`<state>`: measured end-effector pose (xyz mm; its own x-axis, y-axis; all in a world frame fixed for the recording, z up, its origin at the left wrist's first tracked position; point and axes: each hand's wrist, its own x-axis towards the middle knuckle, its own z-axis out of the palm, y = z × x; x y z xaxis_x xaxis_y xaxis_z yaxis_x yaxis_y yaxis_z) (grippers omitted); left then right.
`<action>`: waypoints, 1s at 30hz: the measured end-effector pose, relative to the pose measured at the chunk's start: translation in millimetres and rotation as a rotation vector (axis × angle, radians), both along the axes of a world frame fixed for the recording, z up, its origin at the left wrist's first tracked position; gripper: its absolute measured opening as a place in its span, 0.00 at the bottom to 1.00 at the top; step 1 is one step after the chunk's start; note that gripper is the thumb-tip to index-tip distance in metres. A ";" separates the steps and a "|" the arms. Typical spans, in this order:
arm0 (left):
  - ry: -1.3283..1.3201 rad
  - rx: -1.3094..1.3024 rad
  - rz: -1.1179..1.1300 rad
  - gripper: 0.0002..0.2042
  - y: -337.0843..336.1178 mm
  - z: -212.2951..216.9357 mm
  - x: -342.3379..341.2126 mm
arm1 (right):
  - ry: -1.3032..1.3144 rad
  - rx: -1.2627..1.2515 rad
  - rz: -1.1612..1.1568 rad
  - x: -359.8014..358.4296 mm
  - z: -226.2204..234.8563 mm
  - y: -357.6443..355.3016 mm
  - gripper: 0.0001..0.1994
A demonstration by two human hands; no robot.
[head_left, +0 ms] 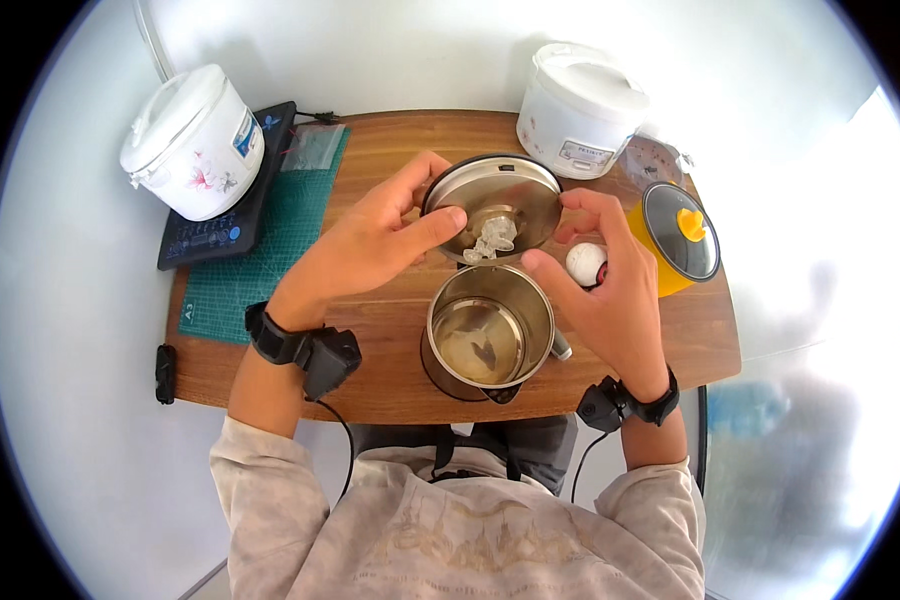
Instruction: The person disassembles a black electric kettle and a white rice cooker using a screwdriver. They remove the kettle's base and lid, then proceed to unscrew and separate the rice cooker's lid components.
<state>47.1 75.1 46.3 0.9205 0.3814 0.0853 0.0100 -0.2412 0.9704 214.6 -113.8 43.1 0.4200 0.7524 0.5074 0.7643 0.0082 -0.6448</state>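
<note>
Both my hands hold up a steel bowl (545, 205) with a dark rim, tilted toward me over the table. My left hand (390, 225) grips its left side, thumb over the inner wall and fingers outside. At its right side is my right hand (605, 285), curled, index finger and thumb at the rim. A clear, glinting mass (497, 238) sits at the bowl's low side; whether liquid or solid, I cannot tell. Just below stands an open steel pot (450, 310), its pale bottom showing a dark reflection. Beside my right palm is a white round thing (583, 262) with a dark red patch.
A white rice cooker (195, 150) stands on a black hot plate (205, 238) over a green cutting mat (290, 215) at left. Another white rice cooker (580, 110) stands at the back. A yellow pot (650, 245) with a glass lid is at right on the wooden table (370, 370).
</note>
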 end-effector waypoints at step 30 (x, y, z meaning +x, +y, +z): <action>-0.009 0.179 0.090 0.34 -19.0 0.7 -3.3 | -0.181 -0.025 -0.065 -1.7 7.6 18.6 0.24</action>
<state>43.8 56.1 47.0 0.8820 0.4405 0.1674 0.0308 -0.4084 0.9123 212.9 -95.2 50.7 0.3718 0.7403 0.5601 0.8661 -0.0594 -0.4964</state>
